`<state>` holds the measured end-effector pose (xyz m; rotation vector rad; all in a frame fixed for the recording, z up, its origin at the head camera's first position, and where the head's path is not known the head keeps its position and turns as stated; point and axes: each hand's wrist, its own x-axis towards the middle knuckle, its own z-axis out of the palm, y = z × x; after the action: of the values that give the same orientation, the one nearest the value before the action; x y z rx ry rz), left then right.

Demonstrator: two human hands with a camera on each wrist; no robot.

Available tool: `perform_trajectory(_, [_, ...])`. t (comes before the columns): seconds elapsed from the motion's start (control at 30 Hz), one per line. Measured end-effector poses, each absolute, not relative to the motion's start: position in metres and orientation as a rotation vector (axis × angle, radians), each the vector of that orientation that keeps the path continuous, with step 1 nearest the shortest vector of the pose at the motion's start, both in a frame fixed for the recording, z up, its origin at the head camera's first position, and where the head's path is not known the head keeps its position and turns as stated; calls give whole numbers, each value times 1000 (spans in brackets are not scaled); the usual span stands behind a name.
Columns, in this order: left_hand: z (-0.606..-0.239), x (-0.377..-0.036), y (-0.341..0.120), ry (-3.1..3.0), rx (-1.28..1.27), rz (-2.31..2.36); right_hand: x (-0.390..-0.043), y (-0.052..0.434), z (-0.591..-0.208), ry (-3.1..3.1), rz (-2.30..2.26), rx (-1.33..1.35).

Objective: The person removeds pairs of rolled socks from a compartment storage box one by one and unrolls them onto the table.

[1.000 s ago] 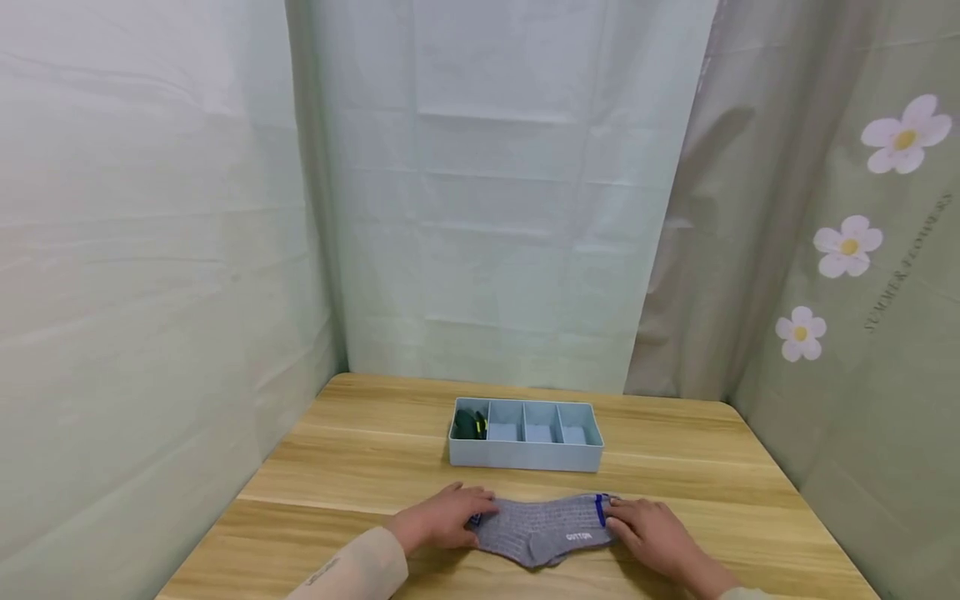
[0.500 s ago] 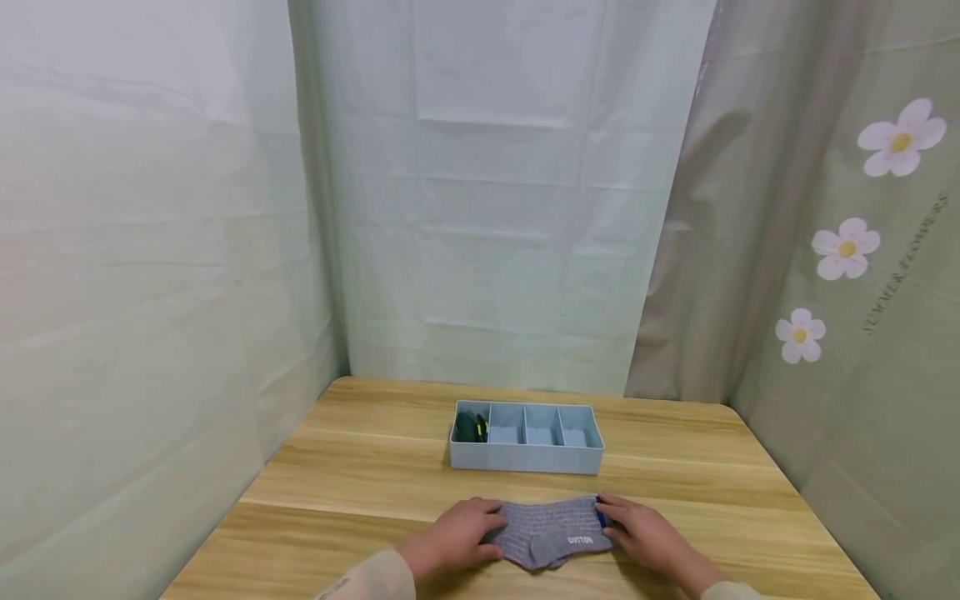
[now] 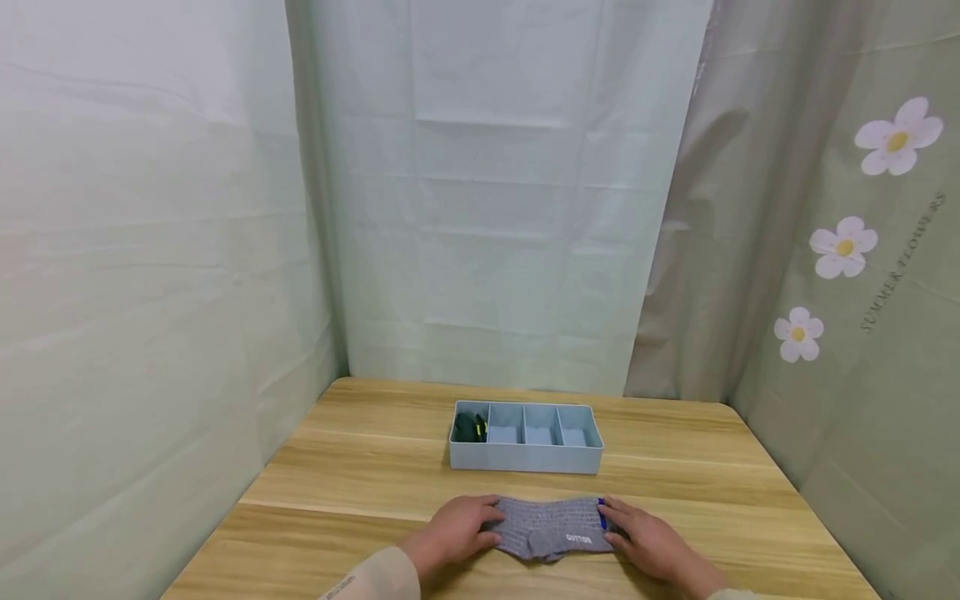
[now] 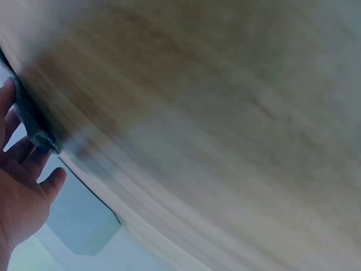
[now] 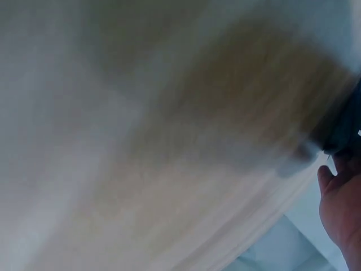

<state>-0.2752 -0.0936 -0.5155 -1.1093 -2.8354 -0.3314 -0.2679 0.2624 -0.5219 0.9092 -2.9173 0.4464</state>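
The left hand [image 3: 453, 533] lies with fingers resting flat on the left end of the grey sock [image 3: 551, 531], which sits on the table [image 3: 360, 475] just before the divided tray [image 3: 525, 457]. The right hand [image 3: 648, 537] presses the cuff end likewise. This looks like flattening; folding seems due next, calling for a firmer grip.

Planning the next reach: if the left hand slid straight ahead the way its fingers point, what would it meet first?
The left hand points right across the grey sock, so probably the right hand; depth is unclear.
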Motion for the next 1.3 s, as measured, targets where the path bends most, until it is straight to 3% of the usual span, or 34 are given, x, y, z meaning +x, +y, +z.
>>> perform_trajectory(0.63, [-505,-288,-95,-2856,-1117,-407,-251,250,-526,-2946,675,632])
perform_trajectory(1.0, [-501,-297,-94,-2818,-1208,-343,-243,242,-517,-3034,564,504])
perform_trajectory(1.3, [-499,-301,-85,-2938,-1048,-321,-233,237,-511,-3041,546,480])
